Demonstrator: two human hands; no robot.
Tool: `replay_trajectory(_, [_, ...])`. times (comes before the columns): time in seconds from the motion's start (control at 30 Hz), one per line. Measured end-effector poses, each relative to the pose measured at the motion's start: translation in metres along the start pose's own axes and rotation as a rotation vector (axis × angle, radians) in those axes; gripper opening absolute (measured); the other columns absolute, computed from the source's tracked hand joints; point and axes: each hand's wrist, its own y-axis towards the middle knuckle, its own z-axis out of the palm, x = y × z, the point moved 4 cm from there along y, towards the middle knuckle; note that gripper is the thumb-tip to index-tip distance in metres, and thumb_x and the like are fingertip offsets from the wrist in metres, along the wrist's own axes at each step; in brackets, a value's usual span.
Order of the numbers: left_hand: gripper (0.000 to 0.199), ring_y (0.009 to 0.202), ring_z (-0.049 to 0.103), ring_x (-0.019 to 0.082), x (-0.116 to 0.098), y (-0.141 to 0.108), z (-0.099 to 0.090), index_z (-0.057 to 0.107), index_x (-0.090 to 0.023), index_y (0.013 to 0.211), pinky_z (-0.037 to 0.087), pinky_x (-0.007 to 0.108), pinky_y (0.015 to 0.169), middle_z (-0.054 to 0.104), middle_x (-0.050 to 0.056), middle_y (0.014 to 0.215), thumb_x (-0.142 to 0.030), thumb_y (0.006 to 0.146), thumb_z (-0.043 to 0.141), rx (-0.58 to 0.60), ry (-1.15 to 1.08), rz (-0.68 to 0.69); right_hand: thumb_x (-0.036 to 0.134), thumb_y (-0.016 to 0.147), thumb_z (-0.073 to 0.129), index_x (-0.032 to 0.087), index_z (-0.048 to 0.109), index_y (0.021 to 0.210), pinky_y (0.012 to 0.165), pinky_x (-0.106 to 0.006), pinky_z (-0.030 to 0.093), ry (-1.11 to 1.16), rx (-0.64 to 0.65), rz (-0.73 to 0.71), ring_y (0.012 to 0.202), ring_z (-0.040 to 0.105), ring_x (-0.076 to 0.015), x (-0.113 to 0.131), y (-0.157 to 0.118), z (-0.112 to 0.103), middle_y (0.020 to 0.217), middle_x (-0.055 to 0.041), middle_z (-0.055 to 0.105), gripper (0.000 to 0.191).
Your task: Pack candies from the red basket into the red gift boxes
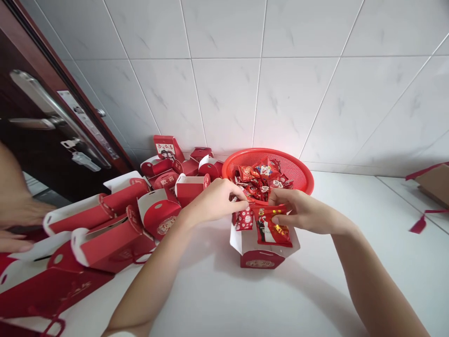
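Observation:
An open red candy box (263, 260) with white inner flaps stands on the white table. Over its opening, my left hand (220, 199) pinches a small red candy packet (244, 219) with pale dots. My right hand (303, 210) grips a larger red candy packet (271, 227) with a printed figure and gold marks, also above the box. Just behind both hands sits a red plastic basket (308, 180) holding many wrapped candies (264, 168). The inside of the box is mostly hidden by the packets.
Many red gift boxes (115, 243) crowd the left side, some with flaps raised. Another person's hand (21, 220) reaches in at the far left, by a dark door (38, 154) with keys (82, 157). A brown and red item (435, 185) lies at the right edge. A tiled wall (224, 93) rises behind.

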Motion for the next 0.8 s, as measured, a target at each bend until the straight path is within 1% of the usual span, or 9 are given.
replay_trajectory(0.03, [0.021,0.052,0.054,0.015,0.0,-0.002,-0.002,0.083,-0.024,0.072,0.04,0.029,0.057,0.073,0.001,0.063,-0.031,0.082,0.065,0.02,0.025,0.004,0.014,0.083,0.062,0.021,0.055,0.092,0.058,-0.025,0.042,-0.058,-0.001,0.025,0.071,0.054,-0.0136,0.0,0.0,0.002,0.087,0.0001,0.06,0.013])
replay_trajectory(0.1, [0.022,0.047,0.048,0.013,0.0,-0.005,-0.005,0.082,-0.024,0.071,0.036,0.028,0.053,0.068,0.0,0.058,-0.03,0.081,0.064,0.057,0.064,0.001,0.01,0.084,0.057,0.022,0.059,0.106,0.057,-0.025,0.04,-0.17,0.013,0.076,0.067,0.053,-0.0133,0.001,-0.001,0.01,0.084,0.0016,0.062,0.025])
replay_trajectory(0.17, [0.022,0.044,0.043,0.012,-0.001,-0.007,-0.008,0.082,-0.023,0.07,0.031,0.028,0.049,0.064,-0.001,0.054,-0.03,0.081,0.063,0.085,0.071,-0.01,0.007,0.086,0.053,0.023,0.061,0.11,0.055,-0.025,0.036,-0.275,0.021,0.121,0.061,0.049,-0.0126,0.003,0.0,0.021,0.076,0.0039,0.06,0.03])
replay_trajectory(0.27, [0.022,0.044,0.042,0.011,-0.002,-0.007,-0.008,0.081,-0.022,0.066,0.027,0.027,0.045,0.061,-0.001,0.052,-0.028,0.079,0.064,0.12,0.031,0.008,0.005,0.084,0.052,0.021,0.061,0.088,0.052,-0.025,0.031,-0.403,0.006,0.154,0.059,0.046,-0.0126,0.004,0.005,0.039,0.071,0.003,0.059,0.018])
replay_trajectory(0.37, [0.021,0.046,0.046,0.012,-0.002,-0.007,-0.007,0.079,-0.022,0.063,0.027,0.026,0.045,0.062,0.0,0.053,-0.026,0.078,0.065,0.157,-0.01,0.018,0.0,0.08,0.052,0.02,0.055,0.075,0.054,-0.024,0.031,-0.41,0.026,0.149,0.062,0.048,-0.0124,0.003,0.012,0.054,0.074,0.0009,0.061,0.02])
replay_trajectory(0.47, [0.021,0.046,0.047,0.012,-0.002,-0.006,-0.007,0.078,-0.021,0.062,0.028,0.026,0.045,0.063,0.0,0.053,-0.026,0.077,0.064,0.18,-0.003,0.003,-0.005,0.076,0.052,0.019,0.055,0.076,0.059,-0.022,0.035,-0.348,0.074,0.113,0.07,0.053,-0.0126,0.002,0.016,0.062,0.081,-0.0009,0.063,0.024])
replay_trajectory(0.53, [0.021,0.046,0.047,0.012,-0.002,-0.006,-0.006,0.077,-0.022,0.061,0.029,0.025,0.045,0.063,0.0,0.053,-0.024,0.076,0.063,0.183,0.014,-0.009,-0.006,0.075,0.052,0.019,0.054,0.077,0.059,-0.022,0.034,-0.385,0.09,0.127,0.069,0.053,-0.0125,0.003,0.017,0.063,0.082,-0.0016,0.062,0.024])
replay_trajectory(0.67, [0.02,0.047,0.051,0.013,-0.004,-0.006,-0.006,0.077,-0.023,0.059,0.031,0.025,0.046,0.067,-0.001,0.055,-0.022,0.074,0.064,0.165,-0.005,-0.008,-0.008,0.074,0.05,0.018,0.055,0.074,0.051,-0.028,0.023,-0.687,0.166,0.253,0.056,0.042,-0.013,0.004,0.016,0.064,0.071,-0.0018,0.056,0.026])
replay_trajectory(0.8, [0.02,0.047,0.053,0.013,-0.006,-0.006,-0.005,0.077,-0.024,0.058,0.032,0.025,0.046,0.069,-0.001,0.055,-0.021,0.073,0.064,0.157,-0.022,-0.002,-0.006,0.078,0.054,0.015,0.067,0.083,0.051,-0.03,0.022,-0.893,0.279,0.301,0.061,0.052,-0.0177,0.012,0.014,0.07,0.074,-0.008,0.063,0.025])
